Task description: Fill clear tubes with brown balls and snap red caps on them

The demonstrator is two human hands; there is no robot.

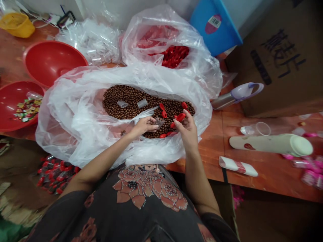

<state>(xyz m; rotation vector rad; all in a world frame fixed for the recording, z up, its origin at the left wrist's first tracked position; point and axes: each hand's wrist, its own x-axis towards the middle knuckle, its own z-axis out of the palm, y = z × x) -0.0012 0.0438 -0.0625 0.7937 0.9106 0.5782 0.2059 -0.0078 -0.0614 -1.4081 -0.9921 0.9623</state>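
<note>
Small brown balls [131, 94] fill a large open plastic bag [73, 101] in front of me. Over their near side, my left hand [145, 125] is closed on a small clear cup [159, 122] with brown balls inside. To its right, my right hand [186, 126] pinches a red plastic cap [180, 117]. More red caps [163, 111] lie on the balls around my hands. Two clear cups [142, 103] rest on the balls farther back, one of them lying on its side.
Behind stand a bag of red caps [174, 55] and a heap of clear cups [94, 40]. Red bowls [54, 60] are at left, one with wrapped pieces. At right are a steel bottle [224, 101], a pale flask [267, 144] and a cardboard box [277, 60]. Filled red-capped cups [57, 174] lie below left.
</note>
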